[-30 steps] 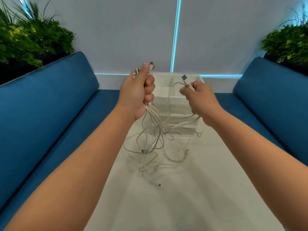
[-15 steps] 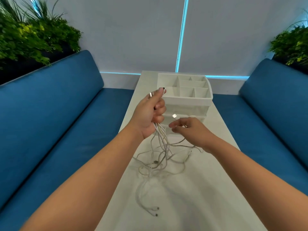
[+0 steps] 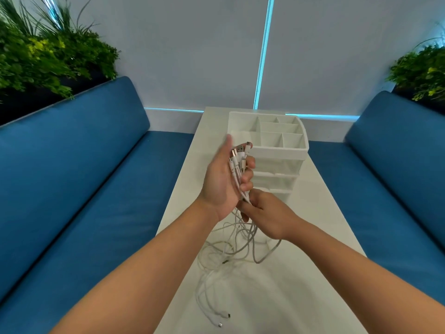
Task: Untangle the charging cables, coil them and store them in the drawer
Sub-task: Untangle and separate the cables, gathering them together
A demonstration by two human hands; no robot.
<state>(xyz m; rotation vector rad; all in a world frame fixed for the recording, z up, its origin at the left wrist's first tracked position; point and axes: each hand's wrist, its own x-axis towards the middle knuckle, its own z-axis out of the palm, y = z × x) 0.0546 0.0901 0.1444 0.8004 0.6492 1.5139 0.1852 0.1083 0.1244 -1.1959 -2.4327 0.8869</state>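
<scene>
Your left hand half-curled around tangled white charging cables, your right hand pinching them just below.

White table ran lengthwise between two blue benches: left bench, right bench. Green plants stood behind left backrest and right backrest. Pale wall carried glowing cyan light strip.

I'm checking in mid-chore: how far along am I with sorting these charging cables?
Early. Done: several plug ends gathered in your left hand. In hand: your right hand grips the cables just below. Left: they hang tangled onto the table, none coiled, none in the white organizer.
</scene>
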